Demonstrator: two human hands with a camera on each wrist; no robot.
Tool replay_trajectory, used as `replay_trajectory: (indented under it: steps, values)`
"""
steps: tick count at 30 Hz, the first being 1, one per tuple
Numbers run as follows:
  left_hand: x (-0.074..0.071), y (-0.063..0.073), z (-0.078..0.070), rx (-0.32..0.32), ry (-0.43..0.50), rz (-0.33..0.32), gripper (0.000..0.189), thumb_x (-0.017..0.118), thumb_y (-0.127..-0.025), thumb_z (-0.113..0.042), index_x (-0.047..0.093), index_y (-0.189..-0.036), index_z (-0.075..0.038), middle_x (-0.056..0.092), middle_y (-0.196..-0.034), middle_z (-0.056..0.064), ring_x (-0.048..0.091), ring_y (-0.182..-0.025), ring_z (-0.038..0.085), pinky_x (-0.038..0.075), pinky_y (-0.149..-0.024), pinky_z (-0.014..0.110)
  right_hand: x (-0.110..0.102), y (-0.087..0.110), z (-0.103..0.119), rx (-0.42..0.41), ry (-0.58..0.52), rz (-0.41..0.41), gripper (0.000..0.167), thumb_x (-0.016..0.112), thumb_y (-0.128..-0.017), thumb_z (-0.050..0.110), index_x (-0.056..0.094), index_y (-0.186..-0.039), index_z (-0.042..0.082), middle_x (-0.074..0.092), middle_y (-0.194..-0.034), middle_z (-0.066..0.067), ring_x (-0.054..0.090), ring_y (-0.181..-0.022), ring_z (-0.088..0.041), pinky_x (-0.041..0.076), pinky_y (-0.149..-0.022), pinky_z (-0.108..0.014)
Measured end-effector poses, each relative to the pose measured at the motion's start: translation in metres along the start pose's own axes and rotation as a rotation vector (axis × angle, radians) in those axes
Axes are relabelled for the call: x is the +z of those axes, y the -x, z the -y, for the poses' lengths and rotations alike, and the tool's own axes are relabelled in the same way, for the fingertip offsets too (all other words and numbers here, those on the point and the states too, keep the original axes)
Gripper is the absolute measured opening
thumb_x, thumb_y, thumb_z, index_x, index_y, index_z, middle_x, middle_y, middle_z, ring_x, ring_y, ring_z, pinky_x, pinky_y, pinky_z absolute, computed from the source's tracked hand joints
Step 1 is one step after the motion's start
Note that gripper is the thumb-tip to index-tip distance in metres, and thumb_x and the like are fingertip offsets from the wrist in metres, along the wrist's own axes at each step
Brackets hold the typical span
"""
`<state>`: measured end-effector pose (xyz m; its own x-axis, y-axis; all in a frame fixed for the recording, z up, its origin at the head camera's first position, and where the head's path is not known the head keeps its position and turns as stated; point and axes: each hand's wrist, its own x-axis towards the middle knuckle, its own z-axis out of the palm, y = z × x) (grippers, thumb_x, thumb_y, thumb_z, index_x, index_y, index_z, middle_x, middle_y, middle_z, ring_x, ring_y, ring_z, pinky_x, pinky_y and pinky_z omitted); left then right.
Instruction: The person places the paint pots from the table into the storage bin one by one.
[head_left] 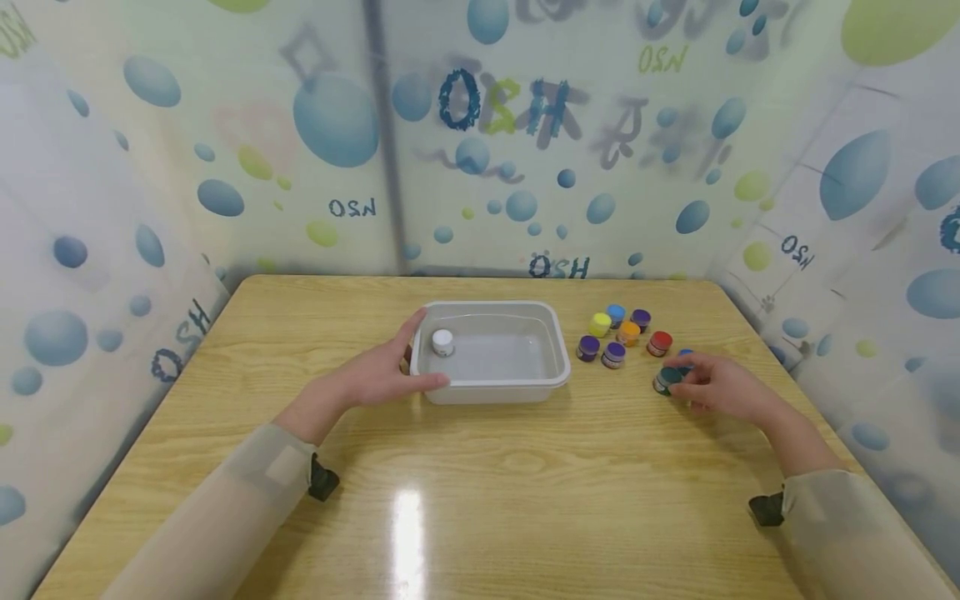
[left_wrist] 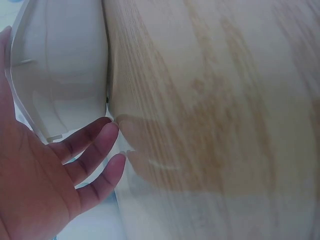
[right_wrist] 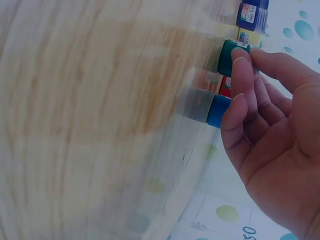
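My left hand grips the left end of a pale grey plastic tub. Its thumb lies along the near rim, and in the left wrist view the loosely bent fingers are beside the tub wall. Inside the tub, near its left end, stands a small white-lidded jar. With its fingertips, my right hand pinches a dark green paint jar at the right of the table. Right by those fingers is a blue jar, partly hidden by the hand in the head view.
Several paint jars are grouped right of the tub, among them a yellow jar, an orange jar, a red jar and a purple jar. A patterned curtain borders the wooden table behind and at both sides.
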<state>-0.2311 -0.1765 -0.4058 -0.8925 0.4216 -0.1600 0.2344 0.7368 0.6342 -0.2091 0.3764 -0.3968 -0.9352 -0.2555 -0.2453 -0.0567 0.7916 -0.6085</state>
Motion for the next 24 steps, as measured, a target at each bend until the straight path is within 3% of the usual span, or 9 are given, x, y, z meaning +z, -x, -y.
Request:
replay_trajectory:
  steps: [6, 14, 24]
  values:
    - [0.000, 0.000, 0.001, 0.002, 0.005, -0.001, 0.125, 0.071, -0.094, -0.077, -0.013, -0.176, -0.034, 0.070, -0.130, 0.015, 0.067, -0.115, 0.026, 0.056, -0.092, 0.041, 0.000, -0.002, 0.000, 0.009, -0.026, 0.020, 0.059, 0.071, -0.107, 0.020, 0.051, -0.156, -0.007, 0.080, -0.102, -0.008, 0.072, -0.079, -0.019, 0.063, -0.073, -0.031]
    - [-0.001, 0.000, 0.000, 0.000, 0.001, 0.003, 0.127, 0.071, -0.093, -0.078, -0.013, -0.176, -0.033, 0.070, -0.129, 0.015, 0.067, -0.114, 0.025, 0.056, -0.090, 0.040, 0.003, -0.001, 0.000, 0.030, -0.009, 0.020, 0.059, 0.074, -0.106, 0.022, 0.051, -0.153, -0.006, 0.077, -0.100, -0.007, 0.075, -0.083, -0.020, 0.064, -0.075, -0.030]
    - [0.000, 0.001, 0.000, -0.002, 0.002, 0.001, 0.126, 0.071, -0.093, -0.078, -0.012, -0.176, -0.034, 0.070, -0.130, 0.015, 0.067, -0.115, 0.025, 0.056, -0.093, 0.041, 0.006, 0.001, 0.012, -0.058, 0.025, -0.124, 0.052, 0.075, -0.107, 0.036, 0.061, -0.146, 0.005, 0.073, -0.098, -0.009, 0.066, -0.075, -0.022, 0.051, -0.061, -0.031]
